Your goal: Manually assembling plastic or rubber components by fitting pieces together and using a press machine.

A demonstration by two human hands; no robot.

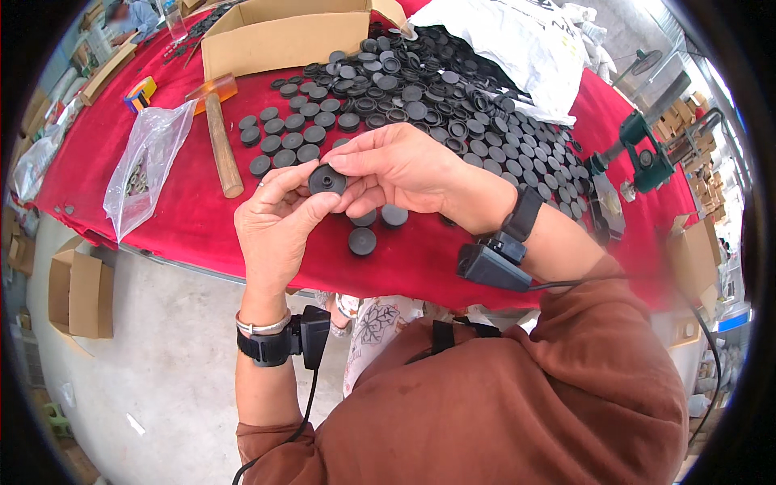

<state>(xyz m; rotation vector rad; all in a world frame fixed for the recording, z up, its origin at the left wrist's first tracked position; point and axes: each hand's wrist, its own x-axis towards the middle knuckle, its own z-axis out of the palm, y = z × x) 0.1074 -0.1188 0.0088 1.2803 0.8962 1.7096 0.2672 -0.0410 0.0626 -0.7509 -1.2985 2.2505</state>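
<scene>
Between my two hands, above the near part of the red-covered table (218,234), I hold a round black plastic cap (326,181) with its hollow side and small central ring facing up. My left hand (279,217) is closed on its left and near edge, thumb along the near side. From the right, my right hand (396,166) pinches the far right of the rim between thumb and fingers. Just under my hands lie a few loose black caps (362,241). More caps (293,141) stand in rows beyond, running into a large heap (420,89).
A wooden-handled mallet (218,145) and a clear plastic bag of small metal parts (139,176) lie at left, near a tape roll (141,93). Behind are an open cardboard box (287,44) and a white sack (509,44). A green clamped tool (647,153) stands right.
</scene>
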